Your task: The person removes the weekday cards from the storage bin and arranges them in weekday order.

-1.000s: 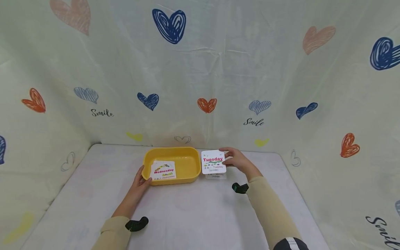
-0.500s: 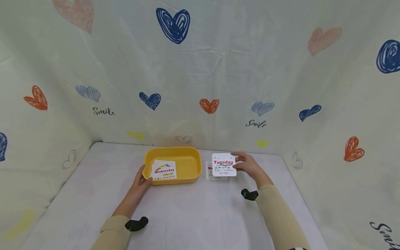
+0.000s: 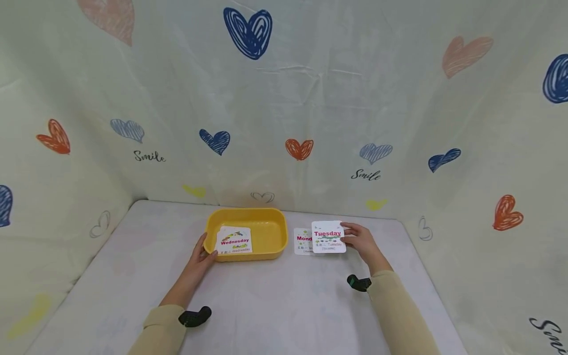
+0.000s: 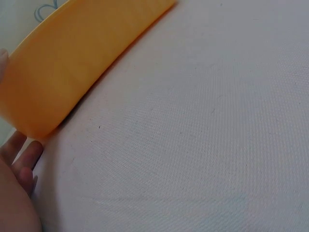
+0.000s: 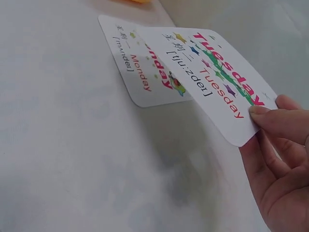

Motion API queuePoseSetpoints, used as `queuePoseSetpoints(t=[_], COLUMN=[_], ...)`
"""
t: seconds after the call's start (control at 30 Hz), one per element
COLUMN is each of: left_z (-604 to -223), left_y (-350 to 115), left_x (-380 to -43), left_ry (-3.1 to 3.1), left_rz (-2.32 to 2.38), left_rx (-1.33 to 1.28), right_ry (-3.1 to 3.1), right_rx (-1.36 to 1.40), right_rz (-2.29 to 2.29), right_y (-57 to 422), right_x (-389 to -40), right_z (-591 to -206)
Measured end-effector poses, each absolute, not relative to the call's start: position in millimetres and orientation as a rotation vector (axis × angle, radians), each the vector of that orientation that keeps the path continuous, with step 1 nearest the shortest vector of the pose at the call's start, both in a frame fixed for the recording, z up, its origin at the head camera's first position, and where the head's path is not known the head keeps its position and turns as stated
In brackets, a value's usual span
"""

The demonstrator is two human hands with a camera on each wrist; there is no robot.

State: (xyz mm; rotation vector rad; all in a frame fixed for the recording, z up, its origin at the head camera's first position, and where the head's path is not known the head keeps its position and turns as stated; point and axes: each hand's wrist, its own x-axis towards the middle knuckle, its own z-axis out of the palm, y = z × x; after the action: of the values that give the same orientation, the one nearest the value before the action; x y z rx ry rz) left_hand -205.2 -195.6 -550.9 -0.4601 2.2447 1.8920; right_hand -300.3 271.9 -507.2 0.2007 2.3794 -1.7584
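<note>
My right hand (image 3: 361,245) pinches the white "Tuesday" card (image 3: 328,236) at its right edge, thumb on the printed face and fingers behind. In the right wrist view the Tuesday card (image 5: 212,77) is tilted above the table, its shadow below, overlapping part of the "Monday" card (image 5: 140,67). That Monday card (image 3: 303,242) lies flat on the table right of the yellow tray (image 3: 270,254). My left hand (image 3: 198,264) grips the tray's left end, thumb at the rim and fingers along the outside wall. Inside the tray, at its left, lies a "Wednesday" card (image 3: 235,240).
The table (image 3: 266,305) has a white cloth. A pale curtain (image 3: 310,108) printed with hearts and "Smile" rises behind the table and at both sides. Dark wrist pieces (image 3: 195,317) sit at both cuffs.
My right hand has carried the Tuesday card rightward and slightly nearer, uncovering more of the Monday card's left part. The left hand stays on the tray; the head view has shifted slightly.
</note>
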Motion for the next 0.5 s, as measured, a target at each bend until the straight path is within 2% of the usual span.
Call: queuePoseSetpoints(t=[0.5], left_z=[-548.8], left_y=[-193.6], left_x=[-203.2], left_ry=[2.252], left_rz=[1.878], left_rx=[-0.472], right_ry=[2.472], right_rx=[0.482], right_rz=[-1.881], right_y=[289.0], right_x=[-292.9], right_z=[-535.2])
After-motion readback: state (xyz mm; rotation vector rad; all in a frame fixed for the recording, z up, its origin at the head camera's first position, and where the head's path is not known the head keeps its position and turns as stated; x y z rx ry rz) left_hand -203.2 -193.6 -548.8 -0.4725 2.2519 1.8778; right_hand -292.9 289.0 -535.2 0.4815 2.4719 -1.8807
